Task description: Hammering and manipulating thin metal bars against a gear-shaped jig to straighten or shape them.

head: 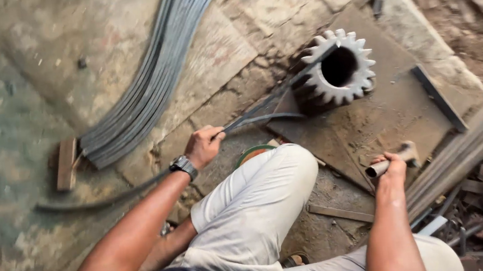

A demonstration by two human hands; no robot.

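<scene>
On the cracked concrete floor [24,116] lies 1 curved stack of long flat steel strips [146,85], its near end beside 1 small wooden block [67,164], with bare floor open to the left; 1 rusty steel plate [383,120] carries 1 toothed gear [339,71] lying on its side, hollow bore toward the camera. The left hand [202,147], arm stretched forward, has its grip clamped on 1 thin bent metal strip [267,100] whose far end rests on the gear's rim. The right hand [391,167], arm straight out over the plate's near edge, has its grip closed round 1 hammer handle [378,168], next to a crowded pile of scrap bars [465,160].
</scene>
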